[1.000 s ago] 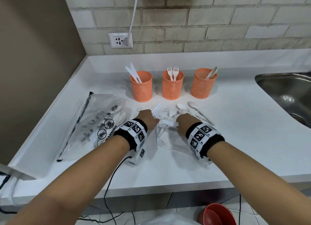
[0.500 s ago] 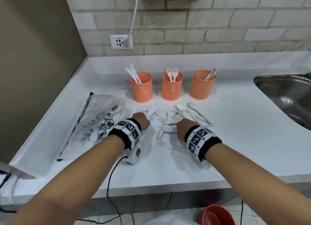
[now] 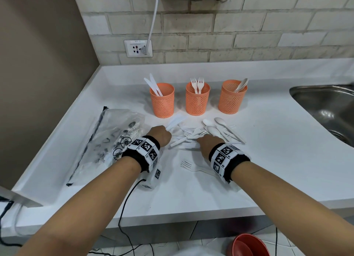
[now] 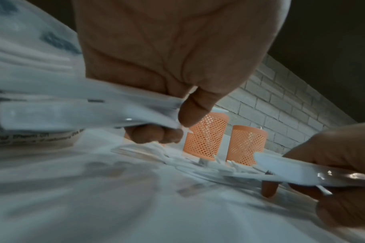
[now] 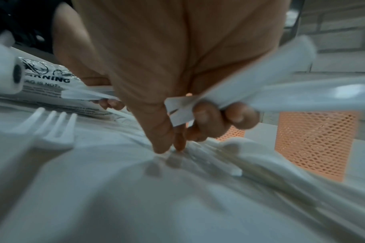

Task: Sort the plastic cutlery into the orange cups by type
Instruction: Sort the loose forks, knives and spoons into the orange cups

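Note:
Three orange mesh cups stand in a row: the left cup (image 3: 161, 100) holds knives, the middle cup (image 3: 197, 99) forks, the right cup (image 3: 232, 97) spoons. In front of them lies a loose pile of white cutlery (image 3: 210, 133). My left hand (image 3: 162, 133) (image 4: 177, 125) grips white knives (image 3: 176, 121) (image 4: 90, 111) at the pile's left edge. My right hand (image 3: 205, 140) (image 5: 198, 125) has its fingers curled round a bundle of white cutlery (image 5: 250, 97), while thumb and forefinger touch the pile. A single fork (image 3: 188, 165) (image 5: 50, 129) lies near my right wrist.
A clear plastic bag (image 3: 107, 140) with warning print lies left of my left hand. A steel sink (image 3: 329, 108) is set into the counter (image 3: 268, 160) at the right. Behind the cups are a brick wall, a socket (image 3: 138, 48) and its cable. A red bowl (image 3: 249, 244) sits on the floor.
My left hand has drawn a little to the left, away from the pile, with the knives in it. The right hand stays over the pile.

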`<state>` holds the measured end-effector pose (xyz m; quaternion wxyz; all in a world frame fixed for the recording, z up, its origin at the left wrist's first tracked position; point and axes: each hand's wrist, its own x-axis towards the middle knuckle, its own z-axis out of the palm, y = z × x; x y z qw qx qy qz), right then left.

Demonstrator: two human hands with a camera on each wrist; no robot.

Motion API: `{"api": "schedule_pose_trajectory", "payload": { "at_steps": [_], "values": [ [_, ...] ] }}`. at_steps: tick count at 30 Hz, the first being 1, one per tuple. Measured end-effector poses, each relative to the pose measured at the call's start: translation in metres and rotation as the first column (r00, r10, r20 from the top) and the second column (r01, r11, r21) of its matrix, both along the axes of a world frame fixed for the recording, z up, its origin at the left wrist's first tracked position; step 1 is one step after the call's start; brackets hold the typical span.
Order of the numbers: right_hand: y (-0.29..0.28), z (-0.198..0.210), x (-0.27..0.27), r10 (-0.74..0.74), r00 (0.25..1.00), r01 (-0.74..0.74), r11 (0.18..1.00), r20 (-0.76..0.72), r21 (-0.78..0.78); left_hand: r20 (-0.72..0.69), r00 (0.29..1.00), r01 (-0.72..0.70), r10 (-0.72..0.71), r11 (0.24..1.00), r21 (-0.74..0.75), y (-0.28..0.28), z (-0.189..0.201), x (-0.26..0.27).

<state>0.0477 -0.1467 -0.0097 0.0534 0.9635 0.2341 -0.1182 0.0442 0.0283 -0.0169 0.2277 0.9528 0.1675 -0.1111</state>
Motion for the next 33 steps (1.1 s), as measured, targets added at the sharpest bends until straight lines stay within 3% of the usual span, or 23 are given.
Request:
{"api": "schedule_pose_trajectory", "payload": {
  "at_steps": [6,12,23,28,33],
  "values": [
    [0.001,-0.003,0.012,-0.048,0.995,0.047,0.999,-0.085,-0.009,0.024,0.995,0.096,-0.095,0.995,-0.026,-0.012,-0.008,0.003],
    [0.0,-0.013,0.018,-0.012,0.999,0.011,1.0,-0.047,-0.026,-0.055,0.985,0.17,-0.165,0.979,0.109,-0.018,-0.009,0.005],
    [0.005,-0.017,0.021,-0.039,0.999,0.038,0.999,-0.037,-0.013,-0.055,0.997,-0.042,0.054,0.98,0.193,0.019,-0.004,0.002],
    [-0.005,-0.003,0.017,-0.148,0.985,0.154,0.985,-0.086,0.072,0.103,0.991,-0.096,0.085,0.989,0.108,0.009,0.0,0.004],
    [-0.019,-0.006,0.029,-0.202,0.979,0.194,0.956,0.016,0.219,0.085,0.996,0.019,-0.028,0.994,0.107,-0.005,-0.002,0.009]
  ]
}}
